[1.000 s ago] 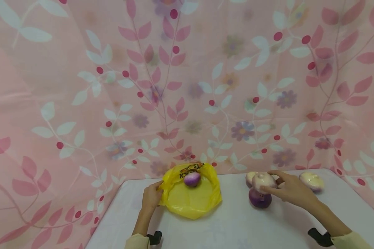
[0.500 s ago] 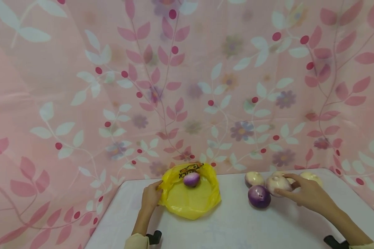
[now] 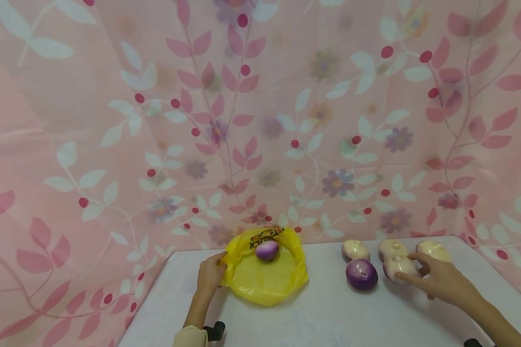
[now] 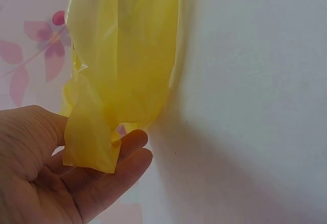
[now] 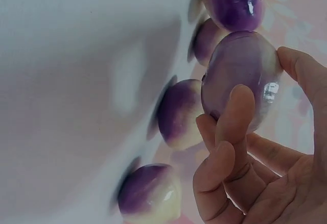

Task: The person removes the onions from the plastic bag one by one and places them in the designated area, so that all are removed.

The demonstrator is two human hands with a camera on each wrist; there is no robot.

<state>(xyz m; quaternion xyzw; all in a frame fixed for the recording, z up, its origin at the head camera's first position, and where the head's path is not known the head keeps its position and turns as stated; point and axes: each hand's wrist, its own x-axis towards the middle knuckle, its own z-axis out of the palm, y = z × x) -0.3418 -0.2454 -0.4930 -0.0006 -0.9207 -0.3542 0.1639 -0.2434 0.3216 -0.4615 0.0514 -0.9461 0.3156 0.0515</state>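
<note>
My right hand [image 3: 443, 282] holds a glossy onion [image 3: 398, 270], cream-topped and purplish, between thumb and fingers. In the right wrist view this onion [image 5: 232, 71] sits above the white tabletop among others. My left hand [image 3: 210, 275] grips the left edge of a yellow plastic bag [image 3: 267, 284] with dark printing. In the left wrist view a fold of the bag [image 4: 94, 142] passes between the thumb and fingers. The bag stands wide-mouthed, and one purple-and-white onion [image 3: 267, 251] lies inside near its back wall.
A dark purple onion [image 3: 362, 274] lies left of the right hand. Behind stand three paler onions: one at left [image 3: 355, 250], one behind the held onion [image 3: 392, 247], one at right [image 3: 433, 250]. A pink floral cloth [image 3: 260, 120] hangs behind the white table [image 3: 312, 318].
My right hand has carried its onion rightward from above the dark purple onion and then lower and nearer the table's front. My left hand and the bag stay put.
</note>
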